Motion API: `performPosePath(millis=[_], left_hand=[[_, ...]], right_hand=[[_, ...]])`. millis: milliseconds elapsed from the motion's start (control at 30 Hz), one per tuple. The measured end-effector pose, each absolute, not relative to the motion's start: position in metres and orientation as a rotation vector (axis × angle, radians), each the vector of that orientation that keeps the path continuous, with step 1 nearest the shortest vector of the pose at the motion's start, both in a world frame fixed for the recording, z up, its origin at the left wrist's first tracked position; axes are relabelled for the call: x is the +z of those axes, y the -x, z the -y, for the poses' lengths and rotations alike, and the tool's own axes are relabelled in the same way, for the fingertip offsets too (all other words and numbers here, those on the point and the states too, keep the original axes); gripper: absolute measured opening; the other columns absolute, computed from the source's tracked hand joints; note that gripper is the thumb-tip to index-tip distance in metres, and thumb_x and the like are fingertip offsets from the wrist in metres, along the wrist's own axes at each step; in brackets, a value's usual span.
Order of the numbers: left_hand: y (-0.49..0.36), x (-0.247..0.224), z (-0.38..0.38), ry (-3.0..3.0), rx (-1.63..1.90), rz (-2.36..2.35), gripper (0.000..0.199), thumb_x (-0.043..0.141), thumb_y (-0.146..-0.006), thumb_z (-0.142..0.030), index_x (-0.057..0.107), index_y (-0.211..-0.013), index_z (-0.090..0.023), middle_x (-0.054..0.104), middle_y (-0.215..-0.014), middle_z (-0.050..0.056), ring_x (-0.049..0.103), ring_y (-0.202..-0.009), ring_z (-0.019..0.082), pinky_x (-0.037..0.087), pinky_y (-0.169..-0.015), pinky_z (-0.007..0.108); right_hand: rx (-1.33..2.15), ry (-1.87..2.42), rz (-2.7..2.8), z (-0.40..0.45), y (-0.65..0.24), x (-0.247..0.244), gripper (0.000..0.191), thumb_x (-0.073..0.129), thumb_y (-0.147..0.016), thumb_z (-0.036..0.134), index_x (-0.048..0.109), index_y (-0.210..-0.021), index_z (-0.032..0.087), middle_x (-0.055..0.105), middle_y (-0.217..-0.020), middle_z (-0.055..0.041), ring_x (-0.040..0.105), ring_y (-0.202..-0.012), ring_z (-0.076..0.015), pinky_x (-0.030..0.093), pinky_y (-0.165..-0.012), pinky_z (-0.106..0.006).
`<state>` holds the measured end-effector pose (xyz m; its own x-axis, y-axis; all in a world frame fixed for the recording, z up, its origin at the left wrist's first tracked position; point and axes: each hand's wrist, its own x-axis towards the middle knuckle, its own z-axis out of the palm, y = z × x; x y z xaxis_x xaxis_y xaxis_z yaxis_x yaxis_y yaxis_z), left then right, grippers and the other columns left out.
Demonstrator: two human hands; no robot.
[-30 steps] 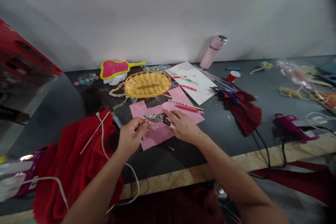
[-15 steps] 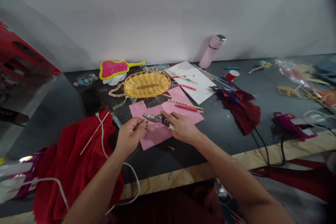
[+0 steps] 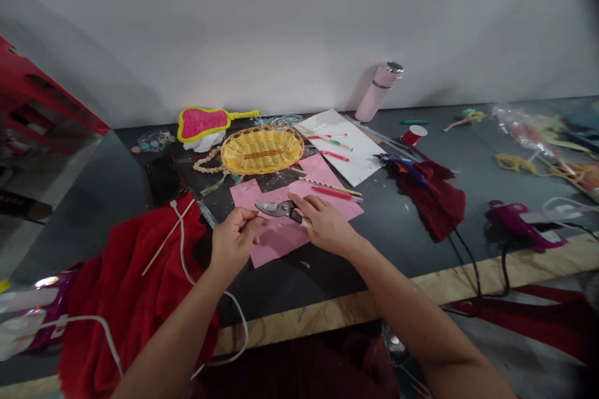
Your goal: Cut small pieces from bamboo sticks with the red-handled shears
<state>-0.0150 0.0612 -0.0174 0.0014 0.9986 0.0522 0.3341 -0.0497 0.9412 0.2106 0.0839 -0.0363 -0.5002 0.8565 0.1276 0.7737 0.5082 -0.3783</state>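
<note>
My right hand is wrapped round the handles of a pair of pruning shears, whose metal blades point left over the pink paper. Just left of the blade tips, my left hand is closed in a pinch. Whatever sits between its thumb and fingers is too small to make out. Past the shears lie a red pencil-like stick and a dotted stick, both on the paper. Behind them stands a yellow wicker basket.
Red cloth with a thin wooden stick and white cord covers the left front. A phone lies beyond it. To the right are a white sheet, a pink bottle, a thread spool and a purple glue gun.
My left thumb and fingers have shifted slightly, and the small pale piece at their tips no longer shows. My right hand and the shears have barely moved.
</note>
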Motion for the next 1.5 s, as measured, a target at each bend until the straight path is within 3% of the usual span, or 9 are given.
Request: performPosePath(millis=[300, 733, 933, 1133, 1500], left_hand=[[0.021, -0.015, -0.061, -1.357, 0.978, -1.233, 0.018, 0.055, -0.084, -0.034, 0.055, -0.083, -0.016, 0.070, -0.072, 0.004, 0.039, -0.040, 0.006, 0.031, -0.042, 0.019], [0.019, -0.014, -0.060, -1.289, 1.059, -1.237, 0.019, 0.056, -0.084, -0.035, 0.053, -0.081, -0.016, 0.070, -0.071, 0.005, 0.037, -0.040, 0.005, 0.028, -0.040, 0.018], [0.019, -0.010, -0.059, -1.332, 1.033, -1.218, 0.018, 0.054, -0.085, -0.034, 0.055, -0.082, -0.016, 0.071, -0.073, 0.005, 0.040, -0.039, 0.005, 0.031, -0.041, 0.019], [0.016, -0.009, -0.061, -1.229, 1.008, -1.156, 0.021, 0.056, -0.083, -0.037, 0.054, -0.078, -0.017, 0.069, -0.065, 0.003, 0.036, -0.034, 0.004, 0.027, -0.035, 0.018], [0.019, -0.009, -0.060, -1.259, 1.000, -1.191, 0.019, 0.053, -0.085, -0.034, 0.054, -0.079, -0.016, 0.069, -0.067, 0.004, 0.036, -0.035, 0.003, 0.027, -0.036, 0.017]], right_hand=[[0.493, 1.250, 2.479, -0.087, -0.215, -0.040, 0.079, 0.045, -0.072, 0.006, 0.021, -0.146, 0.018, 0.048, -0.122, -0.0134, 0.044, -0.114, -0.0246, 0.039, -0.098, -0.043], [0.432, 1.373, 2.486, -0.078, -0.205, -0.034, 0.067, 0.045, -0.080, 0.011, 0.026, -0.144, 0.020, 0.055, -0.102, -0.0090, 0.055, -0.086, -0.0203, 0.046, -0.081, -0.034], [0.378, 1.342, 2.508, -0.083, -0.210, -0.035, 0.071, 0.044, -0.077, 0.009, 0.025, -0.145, 0.018, 0.053, -0.112, -0.0118, 0.052, -0.098, -0.0235, 0.043, -0.091, -0.040], [0.413, 1.287, 2.509, -0.089, -0.217, -0.039, 0.075, 0.044, -0.076, 0.010, 0.020, -0.146, 0.020, 0.050, -0.118, -0.0125, 0.048, -0.109, -0.0249, 0.042, -0.094, -0.042], [0.442, 1.327, 2.529, -0.083, -0.212, -0.032, 0.066, 0.046, -0.081, 0.014, 0.026, -0.144, 0.021, 0.055, -0.098, -0.0076, 0.055, -0.084, -0.0199, 0.046, -0.079, -0.033]])
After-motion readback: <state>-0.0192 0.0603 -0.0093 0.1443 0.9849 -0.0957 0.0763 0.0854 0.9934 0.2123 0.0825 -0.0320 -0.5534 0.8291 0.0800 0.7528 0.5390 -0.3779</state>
